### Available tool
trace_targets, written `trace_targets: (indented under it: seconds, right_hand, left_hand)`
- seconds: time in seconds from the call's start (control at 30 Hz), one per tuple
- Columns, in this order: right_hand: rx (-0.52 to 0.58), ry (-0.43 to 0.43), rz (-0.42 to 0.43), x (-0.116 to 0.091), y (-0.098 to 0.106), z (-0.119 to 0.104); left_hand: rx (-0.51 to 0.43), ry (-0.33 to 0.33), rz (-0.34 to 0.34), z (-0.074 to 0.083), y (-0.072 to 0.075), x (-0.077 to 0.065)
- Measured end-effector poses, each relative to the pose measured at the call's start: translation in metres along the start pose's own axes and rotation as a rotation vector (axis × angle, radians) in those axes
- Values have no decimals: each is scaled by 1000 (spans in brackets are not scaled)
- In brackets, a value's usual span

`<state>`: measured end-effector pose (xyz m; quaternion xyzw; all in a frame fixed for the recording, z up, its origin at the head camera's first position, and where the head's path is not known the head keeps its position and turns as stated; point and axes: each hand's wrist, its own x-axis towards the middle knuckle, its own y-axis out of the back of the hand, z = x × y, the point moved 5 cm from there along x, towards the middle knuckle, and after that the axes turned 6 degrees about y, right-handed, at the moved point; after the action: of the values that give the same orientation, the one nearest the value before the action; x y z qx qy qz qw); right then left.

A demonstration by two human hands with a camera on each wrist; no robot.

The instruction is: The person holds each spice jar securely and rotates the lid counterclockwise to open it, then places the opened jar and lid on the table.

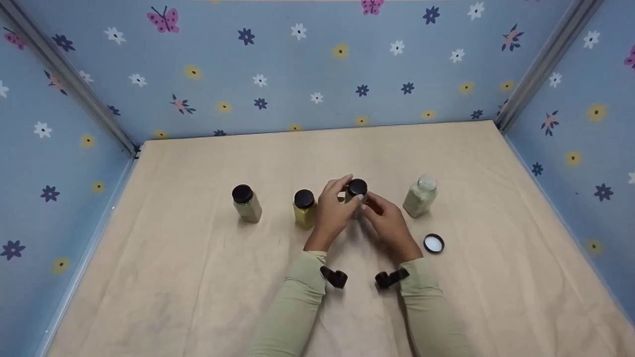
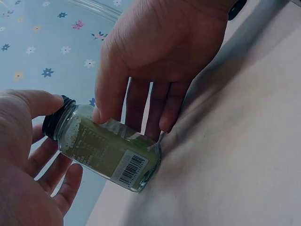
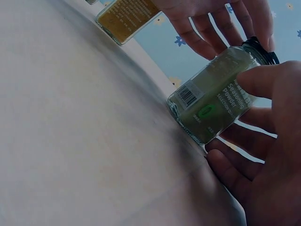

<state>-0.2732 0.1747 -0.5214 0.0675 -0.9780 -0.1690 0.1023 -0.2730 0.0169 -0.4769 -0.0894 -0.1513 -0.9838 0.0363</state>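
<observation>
A square glass seasoning jar (image 1: 356,202) of green powder, with a black lid (image 1: 357,187), is between both hands in the middle. My left hand (image 1: 333,210) grips it at the lid, the thumb on the near side in the left wrist view. On the jar's body, my right hand (image 1: 389,220) has its thumb against one face and its fingers behind. The right wrist view shows the label and barcode (image 3: 189,95), the jar's base close over the cloth. Just left of the left hand stands a jar of yellow powder (image 1: 304,216) with a black lid.
Farther left stands another black-lidded jar (image 1: 249,210). To the right is an uncapped jar of pale green powder (image 1: 419,201), and a black lid (image 1: 433,243) lies inner side up before it. Beige cloth (image 1: 248,297) covers the table; patterned blue panels (image 1: 317,64) surround it.
</observation>
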Motion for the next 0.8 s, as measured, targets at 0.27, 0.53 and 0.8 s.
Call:
trace_targets:
  seconds: [0.27,0.53,0.8]
  right_hand:
    - [-65,-12,-9,-1,2,2]
    - [-14,24,43,-1,6,0]
    - [-24,29,67,-2,4,-1]
  left_hand:
    - [-7,35,-8,-1,-4,0]
    - [37,35,20,1,-7,2]
    - [-26,34,-11,-2,-4,1]
